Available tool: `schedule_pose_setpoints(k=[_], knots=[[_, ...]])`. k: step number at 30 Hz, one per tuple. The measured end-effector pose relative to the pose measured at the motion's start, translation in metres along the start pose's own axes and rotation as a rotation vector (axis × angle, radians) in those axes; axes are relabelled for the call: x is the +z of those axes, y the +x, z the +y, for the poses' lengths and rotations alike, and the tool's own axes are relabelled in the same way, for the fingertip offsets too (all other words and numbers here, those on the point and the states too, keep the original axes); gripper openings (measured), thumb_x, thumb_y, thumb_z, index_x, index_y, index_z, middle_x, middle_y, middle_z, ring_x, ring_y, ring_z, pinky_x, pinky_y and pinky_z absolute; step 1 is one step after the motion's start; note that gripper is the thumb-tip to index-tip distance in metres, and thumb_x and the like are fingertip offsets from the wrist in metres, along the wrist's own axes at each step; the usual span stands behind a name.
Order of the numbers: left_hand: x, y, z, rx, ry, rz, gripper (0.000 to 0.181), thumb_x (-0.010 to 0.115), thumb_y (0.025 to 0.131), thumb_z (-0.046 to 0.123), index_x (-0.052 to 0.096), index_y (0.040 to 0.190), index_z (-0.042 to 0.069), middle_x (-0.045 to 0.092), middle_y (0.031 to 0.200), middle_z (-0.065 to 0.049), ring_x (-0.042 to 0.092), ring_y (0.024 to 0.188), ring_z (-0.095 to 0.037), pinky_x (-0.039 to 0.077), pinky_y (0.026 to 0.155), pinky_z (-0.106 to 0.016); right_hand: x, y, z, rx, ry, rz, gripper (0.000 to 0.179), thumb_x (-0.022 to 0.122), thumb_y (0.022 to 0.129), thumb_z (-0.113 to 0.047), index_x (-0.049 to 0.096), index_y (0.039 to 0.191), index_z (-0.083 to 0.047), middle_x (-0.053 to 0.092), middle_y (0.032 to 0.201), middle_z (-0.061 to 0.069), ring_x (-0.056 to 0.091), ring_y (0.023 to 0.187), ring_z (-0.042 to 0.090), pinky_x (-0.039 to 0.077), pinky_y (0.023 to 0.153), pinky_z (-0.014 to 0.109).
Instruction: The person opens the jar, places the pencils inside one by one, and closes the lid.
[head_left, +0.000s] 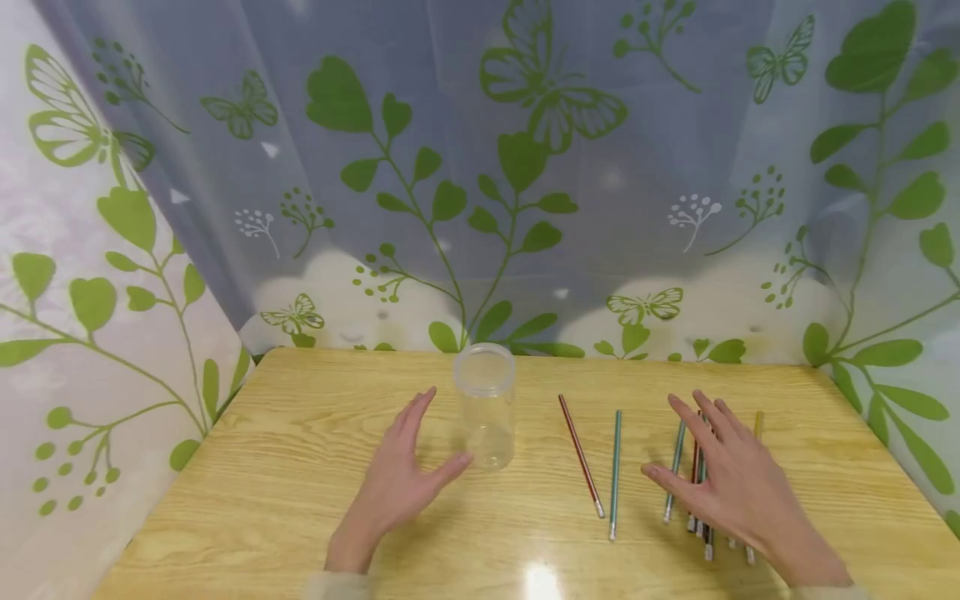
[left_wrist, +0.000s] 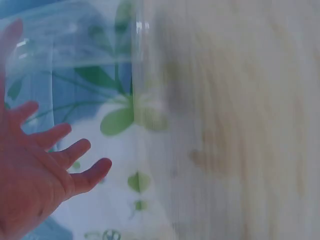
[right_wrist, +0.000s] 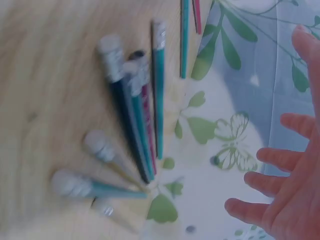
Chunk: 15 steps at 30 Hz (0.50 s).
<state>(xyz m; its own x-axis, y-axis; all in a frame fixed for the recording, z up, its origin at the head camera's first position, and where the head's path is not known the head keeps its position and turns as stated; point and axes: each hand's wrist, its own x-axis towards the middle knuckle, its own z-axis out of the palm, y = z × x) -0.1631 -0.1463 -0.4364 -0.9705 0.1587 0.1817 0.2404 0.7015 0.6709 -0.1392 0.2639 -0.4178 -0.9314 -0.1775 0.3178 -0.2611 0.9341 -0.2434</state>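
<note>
A clear plastic jar [head_left: 487, 417] stands upright and uncapped on the wooden table. My left hand [head_left: 401, 475] is beside it on the left, fingers spread and thumb tip right at the jar's lower side. In the left wrist view, the same hand [left_wrist: 45, 170] has its palm bare and the jar [left_wrist: 75, 37] overlaps the upper part. Over a loose group of pencils [head_left: 678, 471] at the right, my right hand [head_left: 738, 492] hovers with fingers spread, hiding part of them. The right wrist view shows these pencils [right_wrist: 127, 115] with eraser ends towards the camera, apart from the open hand [right_wrist: 290, 170].
A red pencil [head_left: 581, 457] and a teal pencil [head_left: 616, 475] lie apart between the jar and the group. Behind the wooden table [head_left: 285, 433] hangs a blue and white curtain [head_left: 420, 208] with green leaves and butterflies, which also runs down the left side.
</note>
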Motion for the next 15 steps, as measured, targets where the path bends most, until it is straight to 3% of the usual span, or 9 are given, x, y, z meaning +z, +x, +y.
schedule_pose_setpoints(k=[6, 15], knots=[[0.011, 0.017, 0.007, -0.037, -0.226, -0.013, 0.1, 0.079, 0.083, 0.057, 0.023, 0.162, 0.033, 0.029, 0.168, -0.002, 0.032, 0.153, -0.036, 0.031, 0.118, -0.067, 0.005, 0.015, -0.015, -0.1, 0.033, 0.047, 0.088, 0.074, 0.086, -0.059, 0.043, 0.155, -0.015, 0.045, 0.155, 0.027, 0.047, 0.137, 0.051, 0.048, 0.094, 0.071], [0.028, 0.033, 0.011, -0.058, -0.391, -0.084, 0.101, 0.086, 0.081, 0.041, 0.026, 0.162, 0.026, 0.039, 0.163, -0.006, 0.045, 0.143, -0.038, 0.043, 0.112, -0.061, 0.008, 0.034, -0.035, -0.156, 0.053, 0.033, 0.084, 0.071, 0.089, -0.059, 0.043, 0.156, -0.017, 0.042, 0.159, 0.021, 0.047, 0.138, 0.047, 0.049, 0.096, 0.068]])
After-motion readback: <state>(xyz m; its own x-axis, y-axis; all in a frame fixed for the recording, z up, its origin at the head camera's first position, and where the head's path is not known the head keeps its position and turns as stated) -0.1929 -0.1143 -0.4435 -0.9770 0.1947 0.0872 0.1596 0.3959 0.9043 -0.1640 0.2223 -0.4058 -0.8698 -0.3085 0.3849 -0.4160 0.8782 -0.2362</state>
